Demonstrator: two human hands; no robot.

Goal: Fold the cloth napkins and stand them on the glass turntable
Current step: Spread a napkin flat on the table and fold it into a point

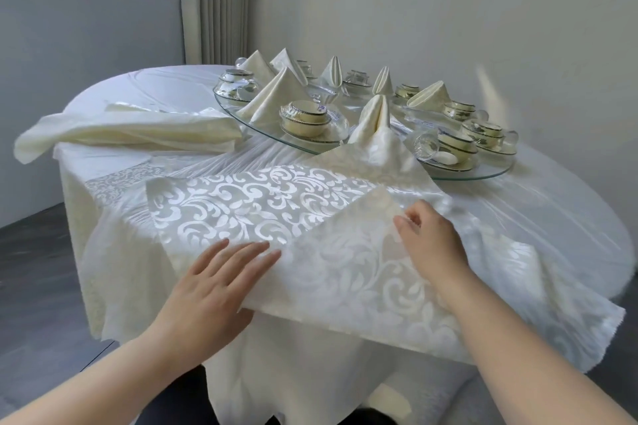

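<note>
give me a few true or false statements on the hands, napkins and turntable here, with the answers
1. The left hand lies flat on the patterned napkin. True.
2. The right hand pinches a folded-over corner of that napkin. True.
3. The glass turntable holds no folded napkins. False: several stand on it among wrapped bowls.
4. The unfolded napkins left of the turntable lie on the floor. False: they lie on the table.

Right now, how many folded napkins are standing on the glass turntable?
7: three pyramids at far left, two slim cones behind, one right, one nearest. Others may be hidden.
</note>
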